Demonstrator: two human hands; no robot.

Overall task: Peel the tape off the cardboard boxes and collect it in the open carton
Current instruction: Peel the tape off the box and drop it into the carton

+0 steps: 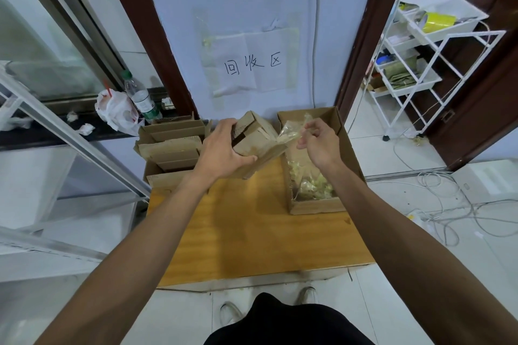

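Note:
My left hand (pixel 222 144) grips a small brown cardboard box (pixel 259 138) above the far part of the wooden table (pixel 252 238). A strip of clear tape (pixel 291 131) stretches from the box's right side, pinched in the fingers of my right hand (pixel 319 140). Just behind and below my right hand stands the open carton (pixel 340 131), with crumpled pieces of clear tape (pixel 314 185) piled inside. To the left lies a stack of small cardboard boxes (pixel 171 148).
A plastic water bottle (pixel 140 98) and a white plastic bag (pixel 116 109) sit on a dark ledge at the left. A white wire shelf cart (pixel 420 56) stands at the right. Cables (pixel 448 204) lie on the floor. A paper sign (pixel 252 64) hangs on the wall.

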